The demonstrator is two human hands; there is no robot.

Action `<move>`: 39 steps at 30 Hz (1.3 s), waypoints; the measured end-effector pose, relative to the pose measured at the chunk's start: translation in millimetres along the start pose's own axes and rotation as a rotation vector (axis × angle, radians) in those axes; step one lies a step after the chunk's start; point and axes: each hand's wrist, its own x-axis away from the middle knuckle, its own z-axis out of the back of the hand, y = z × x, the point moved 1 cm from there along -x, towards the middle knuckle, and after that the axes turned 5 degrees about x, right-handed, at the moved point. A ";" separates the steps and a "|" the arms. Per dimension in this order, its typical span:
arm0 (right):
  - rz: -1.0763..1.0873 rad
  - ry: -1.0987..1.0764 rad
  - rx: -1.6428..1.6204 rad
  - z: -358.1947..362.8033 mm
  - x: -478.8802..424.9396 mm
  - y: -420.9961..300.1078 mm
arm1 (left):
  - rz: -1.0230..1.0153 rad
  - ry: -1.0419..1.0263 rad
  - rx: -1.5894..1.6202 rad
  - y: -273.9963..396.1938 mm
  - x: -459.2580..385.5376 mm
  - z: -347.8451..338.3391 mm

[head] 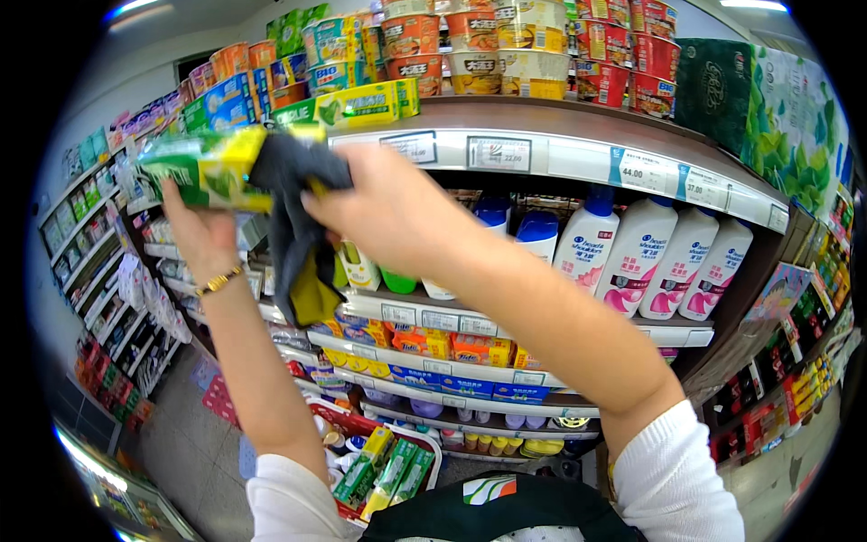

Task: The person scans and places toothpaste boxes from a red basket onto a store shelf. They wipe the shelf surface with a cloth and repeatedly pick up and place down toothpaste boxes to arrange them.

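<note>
My left hand holds a green and yellow toothpaste box, lifted at the upper left in front of the shelving. My right hand grips a dark grey cloth with a yellow-green side, and the cloth lies against the box's right end. Behind them, similar green and yellow boxes lie on the upper shelf. Below, a red basket holds several more toothpaste boxes and bottles.
Instant noodle tubs stand stacked on the top shelf. Shampoo bottles fill the level beneath, with Tide packs lower down. A further shelf unit stands at the left.
</note>
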 end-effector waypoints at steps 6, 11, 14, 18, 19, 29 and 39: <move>-0.252 -0.175 -0.165 -47.3 63.2 69.6 | 0.301 0.356 0.086 -27.1 100.1 81.2; -0.457 -0.103 -0.373 -28.0 68.4 82.3 | 0.606 0.489 0.052 -52.2 154.2 172.3; -0.107 0.043 -0.132 -39.7 68.3 78.0 | 0.766 0.342 0.272 -54.2 199.8 201.1; 0.468 -0.165 0.366 -75.2 125.5 81.3 | 0.907 0.320 0.441 -31.7 268.3 182.9; 0.559 -0.282 0.422 -79.3 148.9 88.8 | 0.934 0.284 0.549 -24.5 282.0 178.6; 0.021 -0.533 0.036 -111.0 251.4 149.6 | 1.073 0.443 0.181 -8.9 373.7 206.6; -0.220 -0.459 0.194 -159.7 189.9 170.9 | 1.077 0.162 -0.036 -13.0 371.5 214.3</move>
